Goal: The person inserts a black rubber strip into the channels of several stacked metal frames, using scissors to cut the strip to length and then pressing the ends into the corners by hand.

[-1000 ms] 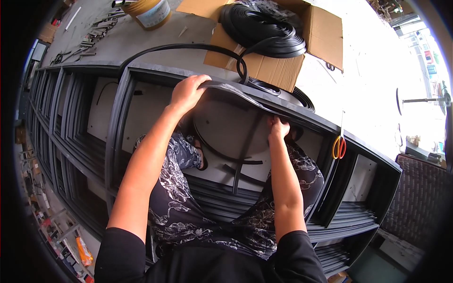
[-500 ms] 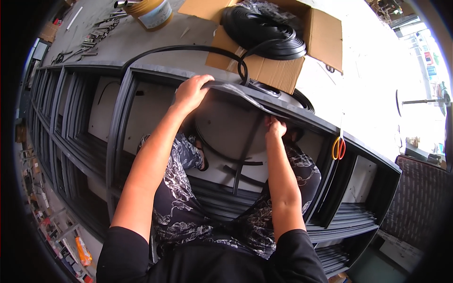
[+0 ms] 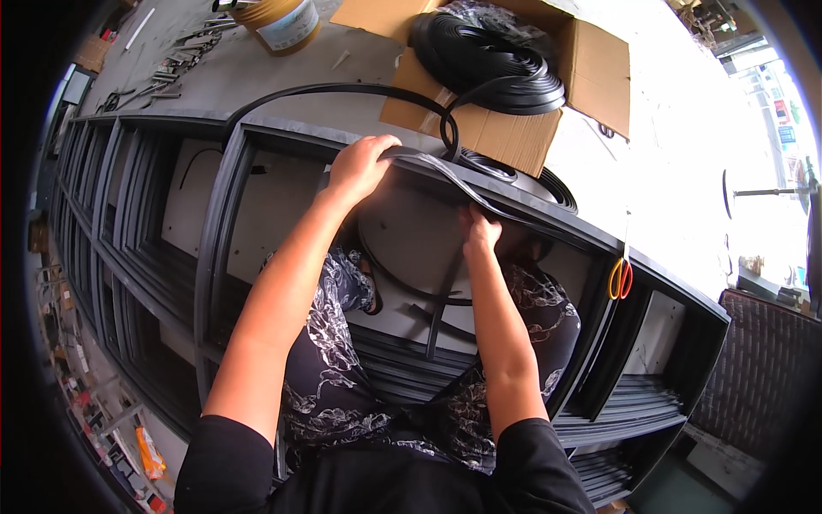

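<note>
A black rubber sealing strip [image 3: 452,175] runs with a twist along the near edge of a dark grey metal frame [image 3: 295,135]. Its left part is held by my left hand [image 3: 358,168], fingers closed over it at the frame's edge. Lower and to the right, my right hand [image 3: 479,230] has its fingers closed on the strip just under the same edge; the fingertips are partly hidden. More of the strip loops across the frame top toward an open cardboard box [image 3: 592,86], where a thick black coil [image 3: 479,64] of it lies.
Scissors [image 3: 620,278] with red and yellow handles hang at the frame's right. A yellow bucket [image 3: 276,24] and scattered metal pieces [image 3: 184,56] are at the far left. Dark frames [image 3: 128,188] are stacked leftward. Below my hands, strip lengths [image 3: 441,321] lie between my legs.
My right hand has moved left and slightly up along the strip, closer to my left hand. The left hand keeps its hold, and the view has shifted a little.
</note>
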Tool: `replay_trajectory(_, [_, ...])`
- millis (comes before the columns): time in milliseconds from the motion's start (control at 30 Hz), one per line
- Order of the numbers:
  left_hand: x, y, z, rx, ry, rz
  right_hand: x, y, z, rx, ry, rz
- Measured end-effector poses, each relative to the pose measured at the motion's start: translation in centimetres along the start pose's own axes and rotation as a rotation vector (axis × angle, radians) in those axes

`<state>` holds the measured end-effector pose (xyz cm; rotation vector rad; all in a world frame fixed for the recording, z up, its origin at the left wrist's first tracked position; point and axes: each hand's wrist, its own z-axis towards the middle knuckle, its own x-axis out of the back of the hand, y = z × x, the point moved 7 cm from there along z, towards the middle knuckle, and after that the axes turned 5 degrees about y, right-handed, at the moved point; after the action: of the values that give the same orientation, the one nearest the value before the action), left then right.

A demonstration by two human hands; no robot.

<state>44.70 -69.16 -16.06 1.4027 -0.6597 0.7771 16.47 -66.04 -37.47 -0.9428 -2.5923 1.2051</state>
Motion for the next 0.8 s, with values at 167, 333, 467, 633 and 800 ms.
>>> replay_trajectory(167, [-0.2, -0.3, 0.3, 0.004, 0.012, 0.028, -0.8, 0.1, -1.4, 0.025, 0.105, 0.029])
replay_trajectory(333, [-0.4, -0.7, 0.2, -0.008, 0.003, 0.06, -1.5, 0.1, -2.6, -0.005, 0.016, 0.004])
replay_trajectory(467, [-0.6, -1.1, 0.2, -0.029, 0.002, 0.08, -1.8, 0.3, -2.5, 0.035, 0.018, -0.01])
replay_trajectory(633, [-0.5, -0.4, 0.2, 0.028, -0.072, 0.105, -1.7, 0.0, -2.1, 0.018, -0.03, -0.047])
replay_trajectory(800, [-0.9, -2.0, -1.0, -0.092, -0.052, 0.133, -0.4, -1.9, -3.0, -0.028, -0.227, -0.568])
